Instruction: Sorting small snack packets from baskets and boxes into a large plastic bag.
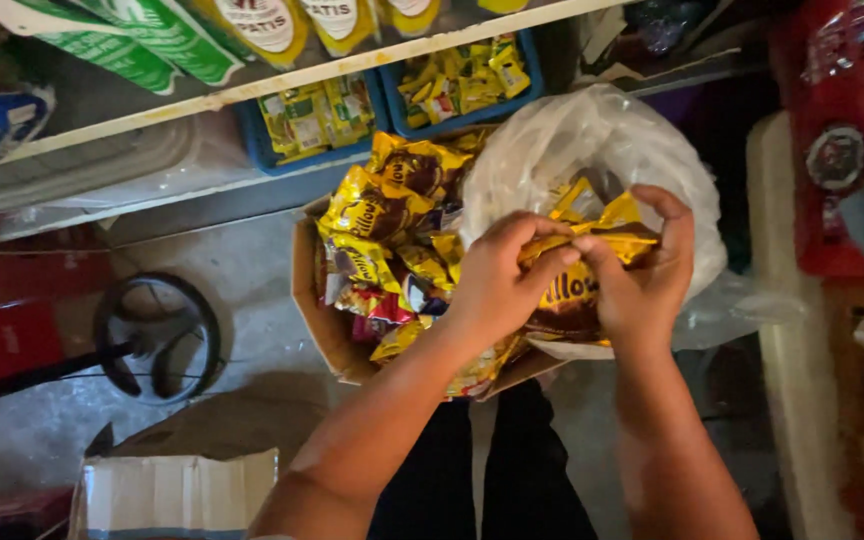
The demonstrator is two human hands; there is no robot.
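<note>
My left hand and my right hand both pinch a bunch of yellow snack packets at the mouth of a clear plastic bag. The packets sit partly inside the bag, and a brown-and-yellow packet hangs below my fingers. Just left of my hands, an open cardboard box holds several more yellow snack packets heaped up. My forearms reach in from the bottom of the view.
A shelf edge runs across the top, with blue bins of small yellow sachets beneath it and bottles above. A red crate stands at right. A black wheel lies on the concrete floor; another carton sits at bottom left.
</note>
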